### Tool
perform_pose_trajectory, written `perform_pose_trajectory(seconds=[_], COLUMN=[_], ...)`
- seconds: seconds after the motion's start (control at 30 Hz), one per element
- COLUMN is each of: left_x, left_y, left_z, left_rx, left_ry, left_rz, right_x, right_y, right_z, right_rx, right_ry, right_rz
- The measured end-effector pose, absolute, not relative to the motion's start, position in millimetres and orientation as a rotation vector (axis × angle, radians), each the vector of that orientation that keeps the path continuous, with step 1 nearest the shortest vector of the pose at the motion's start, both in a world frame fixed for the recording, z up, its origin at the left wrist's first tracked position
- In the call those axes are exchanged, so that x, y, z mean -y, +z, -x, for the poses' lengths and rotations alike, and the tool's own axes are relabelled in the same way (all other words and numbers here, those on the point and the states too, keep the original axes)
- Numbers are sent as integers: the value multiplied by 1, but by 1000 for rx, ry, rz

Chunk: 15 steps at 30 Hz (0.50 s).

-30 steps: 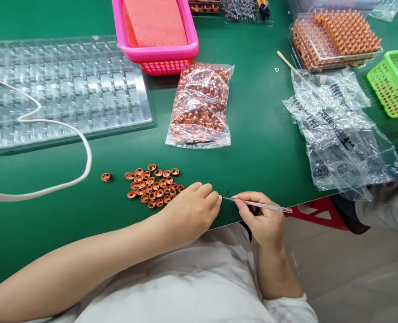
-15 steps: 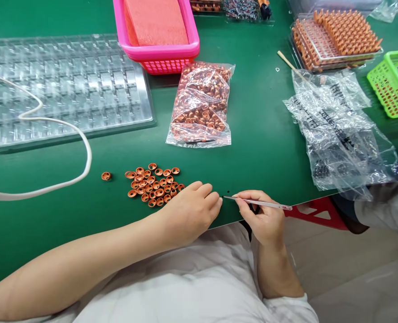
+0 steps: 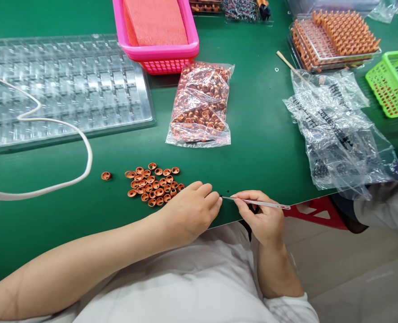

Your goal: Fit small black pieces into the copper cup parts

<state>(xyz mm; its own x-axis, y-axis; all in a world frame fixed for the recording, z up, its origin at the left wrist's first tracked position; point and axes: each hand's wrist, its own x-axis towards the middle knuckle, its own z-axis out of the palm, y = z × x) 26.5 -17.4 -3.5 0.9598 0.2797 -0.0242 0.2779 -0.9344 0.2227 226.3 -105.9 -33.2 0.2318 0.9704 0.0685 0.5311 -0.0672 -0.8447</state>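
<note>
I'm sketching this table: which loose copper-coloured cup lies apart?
The copper-coloured cup nearest the white cable; the others lie clustered by the left hand.

A workshop, seemingly for small-parts assembly: the green worktop [image 3: 262,116] bears alike copper-coloured cups [image 3: 159,192] near a slim metal tool [image 3: 269,204], a full bag of parts [image 3: 199,105] farther off, a moulded clear tray [image 3: 145,107] left, and stacked trays [image 3: 320,42] far right; the cropped far heap [image 3: 241,10] may be wires.

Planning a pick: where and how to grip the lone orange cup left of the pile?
The lone orange cup is probably best pinched across its round rim, from above: it sits apart from the pile, touching no other cup.
</note>
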Motion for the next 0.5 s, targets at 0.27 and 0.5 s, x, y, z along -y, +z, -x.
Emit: perform_pose_trajectory(seconds=[0.27, 0.5], left_x=[18, 9], left_y=[-6, -4], left_z=[-25, -18], left_rx=[-431, -574], left_ry=[66, 163], left_rz=[-2896, -2897], right_x=[108, 109], right_y=[-36, -43], right_z=[-225, -230], right_rx=[1272, 1584], right_ry=[723, 676], right_rz=[1705, 1466])
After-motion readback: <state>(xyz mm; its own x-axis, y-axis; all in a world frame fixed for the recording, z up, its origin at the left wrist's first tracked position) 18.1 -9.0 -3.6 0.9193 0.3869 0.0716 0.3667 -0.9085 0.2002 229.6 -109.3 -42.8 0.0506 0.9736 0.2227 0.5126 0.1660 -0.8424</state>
